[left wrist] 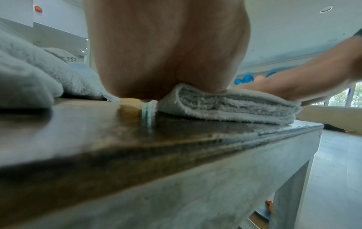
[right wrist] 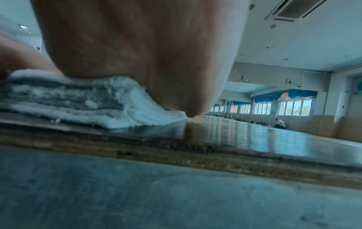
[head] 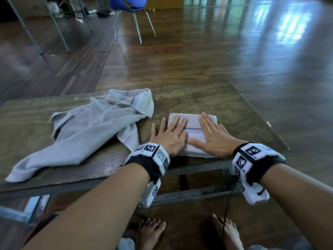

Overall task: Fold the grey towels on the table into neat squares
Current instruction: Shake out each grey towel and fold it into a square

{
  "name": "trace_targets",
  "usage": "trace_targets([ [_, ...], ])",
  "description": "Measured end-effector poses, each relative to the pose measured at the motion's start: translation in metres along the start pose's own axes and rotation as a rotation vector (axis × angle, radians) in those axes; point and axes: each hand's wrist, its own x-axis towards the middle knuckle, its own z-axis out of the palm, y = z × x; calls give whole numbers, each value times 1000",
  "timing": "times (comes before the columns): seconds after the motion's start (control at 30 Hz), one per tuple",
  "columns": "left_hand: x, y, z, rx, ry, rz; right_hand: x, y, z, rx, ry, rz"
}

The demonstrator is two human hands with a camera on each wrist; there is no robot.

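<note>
A grey towel folded into a small thick square [head: 193,123] lies near the front right of the wooden table [head: 207,98]. Both hands lie flat on it with straight, spread fingers. My left hand [head: 168,131] presses its left half, the outer fingers resting on the tabletop. My right hand [head: 213,134] presses the right half. The left wrist view shows the stacked layers of the folded towel [left wrist: 231,106] under my palm [left wrist: 166,51]. In the right wrist view my palm [right wrist: 141,51] bears on the towel's edge [right wrist: 82,100]. A second grey towel [head: 86,130] lies crumpled and unfolded to the left.
The table's right edge [head: 259,114] and near edge [head: 72,183] are close to the hands. A blue chair [head: 129,8] and metal table legs [head: 36,38] stand on the wooden floor beyond. Bare feet [head: 153,230] show below the table.
</note>
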Motion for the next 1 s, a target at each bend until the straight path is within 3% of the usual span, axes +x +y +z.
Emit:
trace_targets([
  [0.4,3,-1,-3,47,-62,-12,-17,18,-5,43,-80,112],
  [0.47,3,-1,-3,39,3,-55,-18,17,-5,50,-74,116],
  [0.57,1,-3,-3,-21,227,-202,-18,15,-4,56,-64,118],
  [0.73,0,8,-11,-247,289,-256,-20,12,0,50,-76,65],
  [0.8,0,8,-17,-295,387,-245,-21,10,1,71,-73,52],
  [1.0,-12,13,-45,-785,381,-76,-19,-4,-3,356,154,116],
])
